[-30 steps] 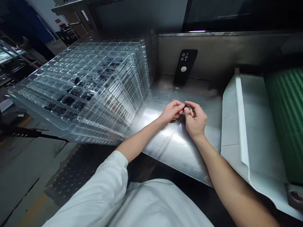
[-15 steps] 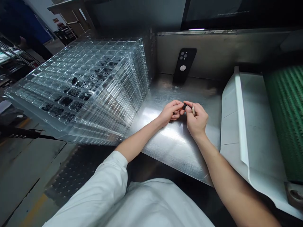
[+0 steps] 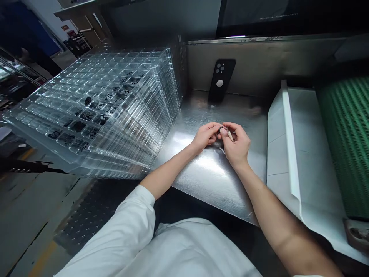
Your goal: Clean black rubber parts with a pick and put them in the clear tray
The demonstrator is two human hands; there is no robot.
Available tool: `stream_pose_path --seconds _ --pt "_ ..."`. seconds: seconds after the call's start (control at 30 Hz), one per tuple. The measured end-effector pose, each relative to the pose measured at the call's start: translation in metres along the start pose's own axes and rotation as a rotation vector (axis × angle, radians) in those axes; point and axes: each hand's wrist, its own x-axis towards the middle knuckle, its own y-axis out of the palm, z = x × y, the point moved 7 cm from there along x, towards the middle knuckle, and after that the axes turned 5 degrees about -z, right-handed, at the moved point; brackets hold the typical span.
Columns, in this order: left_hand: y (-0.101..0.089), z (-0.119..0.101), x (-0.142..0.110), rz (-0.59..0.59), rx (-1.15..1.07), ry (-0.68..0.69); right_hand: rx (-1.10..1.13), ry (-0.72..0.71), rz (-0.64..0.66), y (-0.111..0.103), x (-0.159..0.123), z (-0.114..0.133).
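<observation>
Over the metal work surface, my left hand [image 3: 205, 136] pinches a small black part [image 3: 220, 129] between thumb and fingertips. My right hand [image 3: 236, 144] meets it from the other side, its thumb and finger closed at the same part. A thin, pale, pointed tool [image 3: 230, 134] is tucked in the fingers of that right hand; its exact kind I cannot make out. Most of the black part is hidden by the fingertips. To the left stands a tall stack of clear plastic trays [image 3: 155, 104], with several round black parts [image 3: 88, 115] lying in the top tray's compartments.
A black phone [image 3: 221, 80] leans against the metal back wall. On the right a white chute [image 3: 305, 146] borders a green ribbed conveyor belt [image 3: 346, 154]. The metal surface [image 3: 201, 173] ends at an edge near my body. Dark matting [image 3: 89, 215] lies on the floor.
The pale tool in my right hand has tilted from nearly upright to slanting. My right fingers have shifted around the black part, which shows less. The whole view has moved slightly.
</observation>
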Motion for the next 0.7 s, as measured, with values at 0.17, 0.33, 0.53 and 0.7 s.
stream_pose_path --seconds 0.17,0.33,0.53,0.7 --pt "0.0028 -0.0021 0.0002 0.079 -0.005 0.025 0.014 0.046 -0.019 -0.0015 0.0004 -0.0024" --pt "0.0046 0.0001 -0.0006 0.158 -0.028 0.008 0.055 0.05 -0.015 -0.0017 0.0 0.0011" --pt "0.0072 -0.0036 -0.0043 0.162 -0.094 -0.006 0.051 0.044 -0.076 -0.0063 -0.0002 -0.0037" --pt "0.0073 -0.007 -0.0058 0.139 -0.113 0.008 0.087 0.059 -0.052 -0.0029 0.0002 -0.0016"
